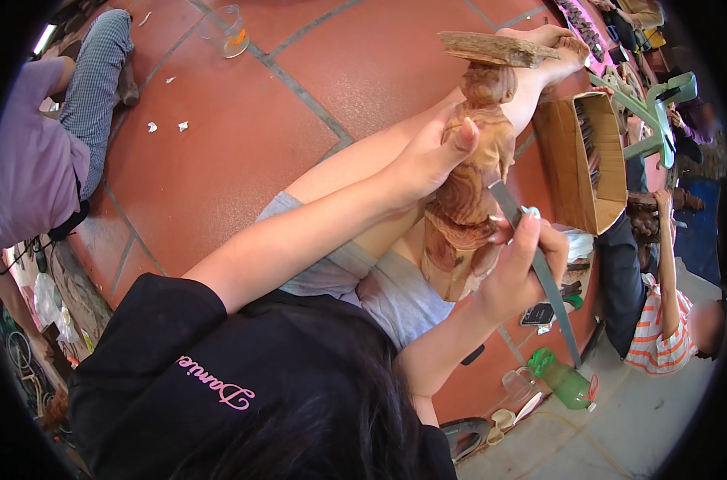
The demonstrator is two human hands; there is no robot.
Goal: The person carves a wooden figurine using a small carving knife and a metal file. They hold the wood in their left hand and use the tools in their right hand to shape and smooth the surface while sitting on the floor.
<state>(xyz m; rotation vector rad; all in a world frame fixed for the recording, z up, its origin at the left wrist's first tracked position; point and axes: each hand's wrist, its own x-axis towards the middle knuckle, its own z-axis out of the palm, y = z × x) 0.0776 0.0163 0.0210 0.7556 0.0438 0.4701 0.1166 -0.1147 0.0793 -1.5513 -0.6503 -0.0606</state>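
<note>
A carved wooden figure (482,152) with swirling brown grain rests on my lap between my legs. It has a rounded head under a wide, rough slab of wood. My left hand (435,156) grips the figure at its upper body, thumb up and the other fingers hidden behind it. In my right hand (523,268) is a long, flat grey metal carving tool (549,284), held with fingers wrapped around it. The tool's squared upper end meets the figure's right side around the middle. Some fingers of the right hand are against the figure's lower part.
Red floor tiles (219,152) carry a clear cup (234,36) and white scraps. At right stand a cardboard box (585,164) of long tools and a green plastic stool (659,120). A green bottle (563,382) lies near my right elbow. Other people sit on both sides.
</note>
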